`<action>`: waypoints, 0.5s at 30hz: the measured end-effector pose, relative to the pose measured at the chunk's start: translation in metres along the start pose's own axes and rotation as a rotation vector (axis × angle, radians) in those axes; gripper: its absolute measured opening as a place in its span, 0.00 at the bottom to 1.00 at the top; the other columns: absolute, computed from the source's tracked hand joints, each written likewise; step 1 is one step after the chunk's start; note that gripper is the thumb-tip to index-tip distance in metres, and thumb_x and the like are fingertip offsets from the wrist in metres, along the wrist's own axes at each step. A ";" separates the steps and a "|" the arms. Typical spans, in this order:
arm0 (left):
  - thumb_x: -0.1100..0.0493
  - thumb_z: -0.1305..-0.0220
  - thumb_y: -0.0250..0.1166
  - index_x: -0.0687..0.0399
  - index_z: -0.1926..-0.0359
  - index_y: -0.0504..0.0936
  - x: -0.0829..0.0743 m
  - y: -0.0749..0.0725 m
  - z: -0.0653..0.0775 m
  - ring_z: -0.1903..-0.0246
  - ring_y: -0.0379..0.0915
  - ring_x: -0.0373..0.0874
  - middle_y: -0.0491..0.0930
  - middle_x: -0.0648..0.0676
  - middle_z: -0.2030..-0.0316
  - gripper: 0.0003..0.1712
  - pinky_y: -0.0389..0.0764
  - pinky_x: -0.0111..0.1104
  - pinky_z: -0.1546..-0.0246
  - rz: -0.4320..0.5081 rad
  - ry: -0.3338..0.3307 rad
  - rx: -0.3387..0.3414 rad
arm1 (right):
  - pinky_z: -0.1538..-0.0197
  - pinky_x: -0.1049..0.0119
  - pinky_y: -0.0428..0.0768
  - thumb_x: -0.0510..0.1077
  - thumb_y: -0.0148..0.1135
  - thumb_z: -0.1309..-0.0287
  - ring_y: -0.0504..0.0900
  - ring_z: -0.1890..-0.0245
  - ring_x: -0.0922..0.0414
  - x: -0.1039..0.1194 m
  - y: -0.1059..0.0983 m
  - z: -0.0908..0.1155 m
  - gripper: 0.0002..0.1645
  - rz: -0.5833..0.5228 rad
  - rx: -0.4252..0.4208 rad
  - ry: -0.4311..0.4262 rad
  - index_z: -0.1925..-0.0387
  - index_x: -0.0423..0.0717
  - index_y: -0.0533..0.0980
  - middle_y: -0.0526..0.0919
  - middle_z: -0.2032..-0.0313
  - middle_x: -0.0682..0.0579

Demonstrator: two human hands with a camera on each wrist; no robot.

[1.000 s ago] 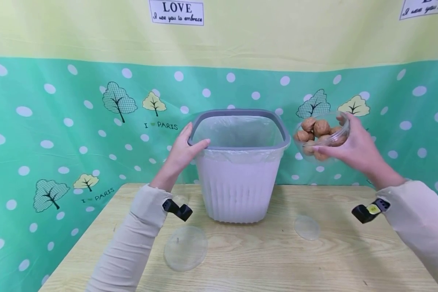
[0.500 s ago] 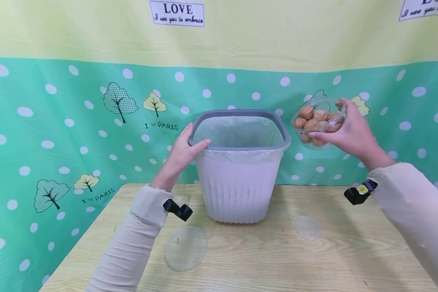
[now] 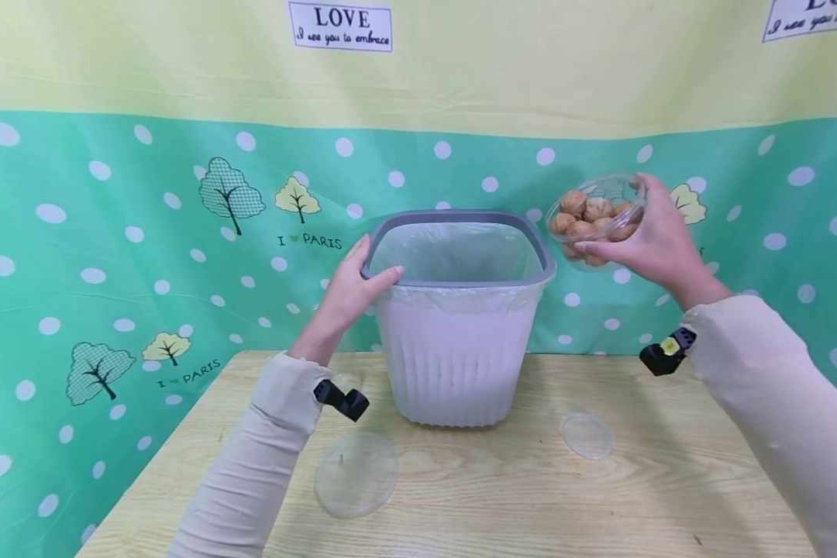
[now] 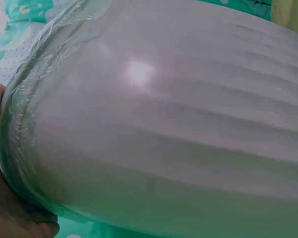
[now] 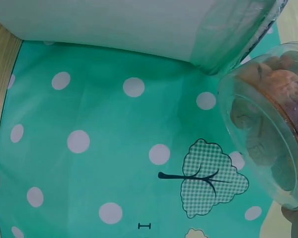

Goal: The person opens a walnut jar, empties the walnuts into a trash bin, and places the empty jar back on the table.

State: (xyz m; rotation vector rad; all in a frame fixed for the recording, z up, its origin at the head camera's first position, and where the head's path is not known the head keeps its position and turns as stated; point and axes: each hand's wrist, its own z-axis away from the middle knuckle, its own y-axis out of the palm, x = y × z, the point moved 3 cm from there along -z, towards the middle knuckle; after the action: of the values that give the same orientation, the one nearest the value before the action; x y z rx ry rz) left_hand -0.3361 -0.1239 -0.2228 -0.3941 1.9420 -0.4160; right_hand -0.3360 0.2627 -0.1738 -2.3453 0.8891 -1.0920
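Note:
A white trash bin [image 3: 456, 353] with a grey rim stands on the table, lined with a clear plastic bag [image 3: 453, 248]. My left hand [image 3: 352, 287] grips the bin's rim at its left side, the thumb over the front edge; the left wrist view shows fingers beneath the bag's fold. In the air right of the bin, my right hand [image 3: 659, 236] holds a clear round plastic tub [image 3: 610, 186], tilted toward the bin. Several walnuts [image 3: 579, 230] lie inside it. The right wrist view shows the tub's base [image 5: 263, 144] with walnuts behind the clear wall.
Two clear round lids lie on the wooden table [image 3: 481, 496]: a larger lid [image 3: 356, 474] at front left and a smaller lid [image 3: 587, 435] to the right. Behind the bin hangs a green and yellow cloth [image 3: 418, 101]. A faint clear object [image 3: 349, 376] is partly hidden behind the left wrist.
My right hand has lifted the tub of walnuts and carried it left, closer to the bin's rim. The left hand and the bin have stayed in place.

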 end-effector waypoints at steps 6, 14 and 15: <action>0.46 0.41 0.62 0.61 0.27 0.44 -0.001 0.000 0.000 0.28 0.35 0.46 0.41 0.55 0.26 0.51 0.45 0.39 0.30 -0.005 0.005 -0.001 | 0.69 0.82 0.74 0.48 0.79 0.63 0.75 0.64 0.55 0.005 0.007 -0.007 0.62 -0.017 -0.032 -0.050 0.31 0.44 0.51 0.67 0.49 0.43; 0.46 0.41 0.62 0.63 0.28 0.46 -0.001 -0.001 0.002 0.28 0.37 0.47 0.43 0.56 0.27 0.51 0.46 0.39 0.30 -0.009 0.021 -0.012 | 0.55 0.70 0.79 0.49 0.80 0.66 0.72 0.49 0.48 0.017 0.012 -0.019 0.64 -0.027 -0.042 -0.089 0.30 0.46 0.51 0.63 0.39 0.43; 0.46 0.41 0.62 0.63 0.28 0.45 -0.001 -0.001 0.002 0.28 0.37 0.47 0.43 0.56 0.27 0.51 0.46 0.39 0.30 -0.010 0.022 -0.013 | 0.51 0.65 0.79 0.49 0.80 0.66 0.71 0.47 0.47 0.019 0.013 -0.021 0.65 -0.025 -0.043 -0.093 0.29 0.47 0.50 0.62 0.38 0.43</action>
State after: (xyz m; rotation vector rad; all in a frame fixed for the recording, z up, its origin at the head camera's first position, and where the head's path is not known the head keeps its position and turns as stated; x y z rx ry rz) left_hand -0.3341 -0.1245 -0.2225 -0.4094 1.9653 -0.4160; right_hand -0.3480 0.2388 -0.1586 -2.4264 0.8600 -0.9737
